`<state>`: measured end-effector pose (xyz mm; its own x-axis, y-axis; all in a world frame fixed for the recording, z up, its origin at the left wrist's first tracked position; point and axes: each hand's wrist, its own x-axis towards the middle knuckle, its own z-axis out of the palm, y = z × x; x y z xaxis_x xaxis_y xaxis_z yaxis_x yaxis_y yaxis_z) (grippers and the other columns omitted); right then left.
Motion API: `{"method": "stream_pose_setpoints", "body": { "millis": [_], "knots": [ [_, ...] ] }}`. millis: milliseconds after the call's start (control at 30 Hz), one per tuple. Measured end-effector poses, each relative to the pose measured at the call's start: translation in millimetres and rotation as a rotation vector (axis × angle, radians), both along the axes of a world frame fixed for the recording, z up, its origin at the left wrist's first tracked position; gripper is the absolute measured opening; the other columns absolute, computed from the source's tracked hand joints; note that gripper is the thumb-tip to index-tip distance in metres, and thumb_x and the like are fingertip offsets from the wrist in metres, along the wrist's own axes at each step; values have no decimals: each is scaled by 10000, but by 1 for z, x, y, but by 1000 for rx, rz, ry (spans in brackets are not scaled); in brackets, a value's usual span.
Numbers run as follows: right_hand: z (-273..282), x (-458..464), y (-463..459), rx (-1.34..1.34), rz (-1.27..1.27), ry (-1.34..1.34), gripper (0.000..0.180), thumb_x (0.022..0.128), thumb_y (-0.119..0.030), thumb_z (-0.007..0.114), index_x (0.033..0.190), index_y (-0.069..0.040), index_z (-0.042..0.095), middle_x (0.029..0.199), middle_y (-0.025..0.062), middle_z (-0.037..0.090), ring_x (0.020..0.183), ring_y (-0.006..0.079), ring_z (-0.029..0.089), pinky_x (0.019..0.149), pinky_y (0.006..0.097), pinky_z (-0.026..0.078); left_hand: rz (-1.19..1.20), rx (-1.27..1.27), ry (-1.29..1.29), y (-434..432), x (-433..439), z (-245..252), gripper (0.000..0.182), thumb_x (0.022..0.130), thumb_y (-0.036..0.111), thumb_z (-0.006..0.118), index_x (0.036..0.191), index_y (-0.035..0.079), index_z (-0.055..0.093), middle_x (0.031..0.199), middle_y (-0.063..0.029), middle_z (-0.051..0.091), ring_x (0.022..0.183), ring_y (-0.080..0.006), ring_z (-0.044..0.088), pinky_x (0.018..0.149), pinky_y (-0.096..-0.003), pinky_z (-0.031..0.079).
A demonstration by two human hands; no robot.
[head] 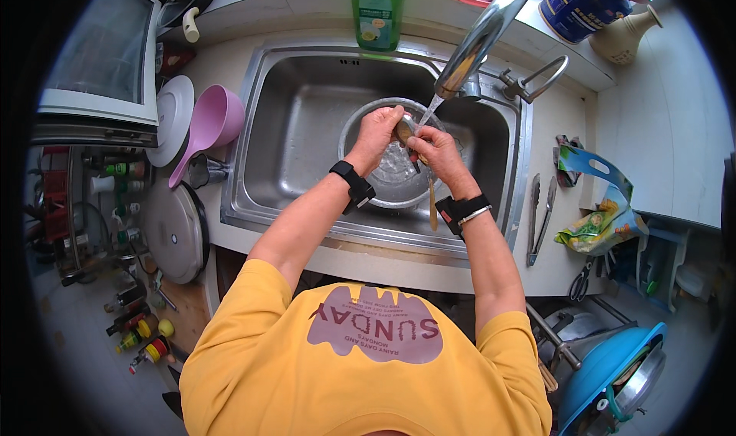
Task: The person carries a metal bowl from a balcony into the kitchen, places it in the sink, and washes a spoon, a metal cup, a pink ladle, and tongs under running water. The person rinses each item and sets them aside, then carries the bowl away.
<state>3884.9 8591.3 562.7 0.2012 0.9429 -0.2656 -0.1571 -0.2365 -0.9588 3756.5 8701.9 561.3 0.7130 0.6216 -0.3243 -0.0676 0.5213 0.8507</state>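
Observation:
My left hand (pixel 378 132) grips a small oval object (pixel 405 129) with a brownish face and a paler rim; I cannot tell exactly what it is. Fingers of my right hand (pixel 441 151) close on its lower right edge. Water from the chrome faucet (pixel 483 39) runs down right beside the object. Beneath both hands, a round metal basin (pixel 352 127) with water in it stands in the sink (pixel 305 131). Below my right hand a narrow yellowish utensil (pixel 433 206) points downward; whether the hand holds it is unclear.
A green detergent bottle (pixel 378 16) stands behind the sink. Left of it are a pink ladle (pixel 215 117), a white plate (pixel 172 120) and a pot lid (pixel 172 235). Metal tongs (pixel 540 220), a colourful plastic bag (pixel 604 217) and scissors (pixel 582 281) are to the right. A smaller tap (pixel 535 79) rises beside the faucet.

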Motion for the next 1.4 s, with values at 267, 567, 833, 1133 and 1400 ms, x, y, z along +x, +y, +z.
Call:
{"method": "stream_pose_setpoints", "body": {
  "millis": [267, 567, 833, 1133, 1400],
  "knots": [
    [5, 0, 1, 43, -52, 170, 90, 872, -98, 600, 899, -16, 624, 821, 16, 591, 657, 70, 548, 560, 205, 455, 98, 317, 95, -23, 20, 6, 219, 947, 277, 515, 919, 61, 546, 781, -24, 620, 619, -72, 544, 523, -200, 427],
    [0, -17, -3, -211, 46, -357, 154, 842, -148, 596, 897, -17, 658, 742, 45, 665, 608, 139, 615, 567, 272, 485, 237, 387, 269, -27, 32, -5, 328, 859, 343, 642, 899, 43, 514, 747, -63, 584, 645, -175, 615, 553, -298, 509],
    [25, -20, -2, -133, 42, -667, 138, 815, -143, 572, 880, -93, 683, 707, 93, 667, 632, 239, 651, 607, 356, 483, 289, 865, 647, -26, 28, 14, 357, 789, 343, 696, 818, 41, 507, 636, -123, 572, 585, -309, 562, 557, -396, 451],
    [28, -26, -7, -149, 62, -453, 111, 842, -138, 612, 891, -62, 675, 705, 44, 663, 561, 125, 594, 564, 269, 474, 238, 46, 323, -11, 29, 20, 387, 970, 364, 440, 782, 41, 542, 703, -106, 639, 658, -169, 617, 554, -319, 493],
    [30, 0, -10, -110, 99, 247, 161, 895, -196, 607, 894, -42, 652, 768, 23, 648, 571, 84, 564, 564, 215, 456, 51, 88, -50, -16, 24, 27, 383, 986, 344, 389, 1139, 11, 498, 1117, -112, 601, 908, -159, 617, 677, -256, 536]
  ]
}}
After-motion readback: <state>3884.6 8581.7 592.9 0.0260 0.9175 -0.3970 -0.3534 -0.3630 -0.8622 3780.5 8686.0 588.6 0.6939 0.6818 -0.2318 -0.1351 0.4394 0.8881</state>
